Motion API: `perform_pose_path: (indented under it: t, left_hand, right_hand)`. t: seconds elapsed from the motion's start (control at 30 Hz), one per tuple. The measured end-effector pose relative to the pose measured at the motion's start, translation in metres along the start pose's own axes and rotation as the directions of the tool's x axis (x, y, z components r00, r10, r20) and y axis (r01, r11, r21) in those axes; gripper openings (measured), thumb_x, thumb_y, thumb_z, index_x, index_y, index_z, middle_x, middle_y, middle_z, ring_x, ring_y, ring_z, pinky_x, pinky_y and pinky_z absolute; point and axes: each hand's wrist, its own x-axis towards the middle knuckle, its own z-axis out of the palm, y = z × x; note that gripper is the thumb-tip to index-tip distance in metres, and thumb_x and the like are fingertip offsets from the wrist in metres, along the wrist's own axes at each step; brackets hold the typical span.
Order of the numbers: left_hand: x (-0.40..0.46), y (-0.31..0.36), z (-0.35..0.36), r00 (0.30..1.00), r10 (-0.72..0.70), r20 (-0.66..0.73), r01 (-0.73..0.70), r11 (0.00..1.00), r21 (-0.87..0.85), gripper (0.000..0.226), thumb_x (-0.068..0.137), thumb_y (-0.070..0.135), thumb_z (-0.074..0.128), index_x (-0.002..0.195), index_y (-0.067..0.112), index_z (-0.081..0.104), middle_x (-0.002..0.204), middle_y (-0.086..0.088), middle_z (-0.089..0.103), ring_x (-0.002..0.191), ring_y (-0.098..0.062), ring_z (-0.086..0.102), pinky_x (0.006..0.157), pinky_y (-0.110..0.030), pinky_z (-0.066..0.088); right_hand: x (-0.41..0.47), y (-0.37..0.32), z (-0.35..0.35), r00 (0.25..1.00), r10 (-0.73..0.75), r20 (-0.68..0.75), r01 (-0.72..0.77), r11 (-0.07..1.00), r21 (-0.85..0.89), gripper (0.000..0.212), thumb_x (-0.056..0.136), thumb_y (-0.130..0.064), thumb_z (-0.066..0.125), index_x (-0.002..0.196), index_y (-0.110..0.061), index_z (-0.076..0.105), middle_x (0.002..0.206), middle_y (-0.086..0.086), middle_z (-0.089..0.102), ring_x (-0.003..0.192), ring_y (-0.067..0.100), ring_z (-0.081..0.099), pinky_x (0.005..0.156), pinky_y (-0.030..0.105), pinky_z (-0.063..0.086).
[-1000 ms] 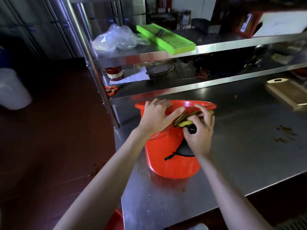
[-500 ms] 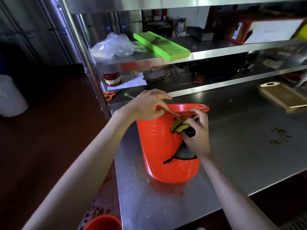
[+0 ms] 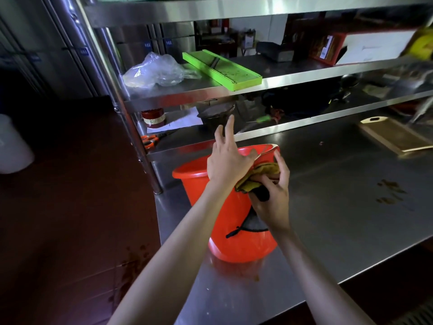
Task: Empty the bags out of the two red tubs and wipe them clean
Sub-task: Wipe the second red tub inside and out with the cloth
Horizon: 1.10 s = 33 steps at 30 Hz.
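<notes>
Now left hand [image 3: 230, 160] splays over tub [image 3: 199, 184]; right hand [image 3: 273, 198] grips cloth [image 3: 255, 177].

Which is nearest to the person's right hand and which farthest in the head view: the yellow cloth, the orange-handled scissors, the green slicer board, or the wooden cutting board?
From the right hand:
1. Yellow cloth, gripped in that hand at the red tub's rim.
2. Orange-handled scissors, low shelf, left.
3. Green slicer board, upper shelf, behind.
4. Wooden cutting board, far right on the table.
</notes>
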Motion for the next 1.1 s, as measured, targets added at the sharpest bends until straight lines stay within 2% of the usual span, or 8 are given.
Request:
perform_pose_path:
  t: [0.1,0.2,0.5,0.63,0.73,0.87,0.97,1.1]
  left_hand:
    - [-0.003,0.005,0.004,0.997,0.069,0.027,-0.071,0.993,0.097,0.110,0.084,0.061,0.071,0.163,0.045,-0.004,0.172,-0.002,0.016,0.145,-0.030,0.043,0.097,-0.041,0.050]
    - [-0.002,0.004,0.009,0.987,0.149,0.060,-0.155,0.982,0.111,0.112,0.083,0.059,0.072,0.163,0.045,-0.005,0.174,-0.003,0.013,0.138,-0.031,0.053,0.076,-0.031,0.048]
    - [0.011,-0.017,-0.007,0.915,0.393,0.086,-0.387,0.919,-0.079,0.099,0.091,0.042,0.065,0.165,0.044,-0.001,0.174,0.010,-0.008,0.067,-0.022,0.065,0.061,-0.044,0.058]
    - [0.016,-0.028,-0.012,0.877,0.478,0.041,-0.460,0.862,-0.211,0.087,0.100,0.039,0.063,0.167,0.035,0.007,0.174,0.011,-0.010,0.117,-0.039,0.064,0.089,-0.054,0.060]
    - [0.018,-0.036,-0.019,0.884,0.466,0.026,-0.442,0.853,-0.279,0.070,0.105,0.040,0.059,0.165,0.031,0.024,0.173,0.006,0.014,0.147,-0.015,0.043,0.107,-0.040,0.051]
    - [0.003,-0.075,-0.021,0.969,0.223,-0.107,-0.231,0.971,-0.068,0.036,0.108,0.052,0.046,0.109,0.024,0.069,0.098,0.012,0.068,0.093,-0.008,0.063,0.080,-0.038,0.053]
    - [-0.014,-0.095,-0.008,0.962,0.179,-0.206,-0.192,0.980,-0.048,0.056,0.108,0.055,0.042,0.068,0.017,0.051,0.057,0.003,0.049,0.058,-0.015,0.050,0.059,-0.025,0.033]
    - [-0.015,-0.077,0.000,0.942,0.187,-0.278,-0.189,0.982,0.020,0.062,0.102,0.061,0.049,0.055,0.023,0.035,0.048,0.007,0.037,0.047,-0.013,0.041,0.054,-0.015,0.024]
  right_hand:
    - [0.006,0.001,-0.001,0.997,0.017,0.073,-0.014,0.999,-0.045,0.014,0.080,-0.010,0.081,0.092,-0.011,0.076,0.170,0.006,0.015,0.147,0.016,0.040,0.110,0.043,0.045]
    - [0.011,0.009,0.001,0.976,0.055,0.212,-0.026,0.990,-0.140,0.025,0.076,-0.020,0.077,0.101,-0.021,0.073,0.171,-0.002,0.015,0.143,0.027,0.044,0.104,0.055,0.047]
    - [0.036,0.010,-0.001,0.948,0.061,0.314,0.004,0.979,-0.203,0.030,0.079,-0.038,0.071,0.108,-0.030,0.073,0.167,-0.023,0.014,0.142,0.021,0.046,0.100,0.047,0.053]
    - [0.060,0.009,-0.006,0.889,0.100,0.446,0.021,0.966,-0.259,0.047,0.076,-0.029,0.070,0.122,-0.038,0.067,0.163,-0.030,0.017,0.128,0.017,0.057,0.094,0.040,0.055]
    - [0.060,0.008,-0.008,0.897,0.092,0.433,0.033,0.961,-0.273,0.035,0.075,-0.029,0.071,0.110,-0.033,0.070,0.159,-0.028,0.021,0.117,0.017,0.062,0.089,0.036,0.055]
    - [0.047,0.011,-0.017,0.935,0.089,0.343,0.010,0.961,-0.276,0.019,0.071,-0.022,0.074,0.078,-0.026,0.057,0.159,-0.027,0.027,0.114,0.016,0.064,0.079,0.037,0.055]
    - [0.034,0.012,-0.023,0.955,0.105,0.279,-0.031,0.966,-0.256,0.021,0.072,-0.018,0.076,0.078,-0.024,0.057,0.161,-0.025,0.027,0.124,0.011,0.060,0.079,0.033,0.055]
    - [-0.006,0.018,-0.012,0.993,0.113,0.011,-0.108,0.968,-0.225,0.020,0.076,-0.009,0.080,0.095,-0.017,0.076,0.147,0.001,0.042,0.124,0.017,0.054,0.097,0.034,0.053]
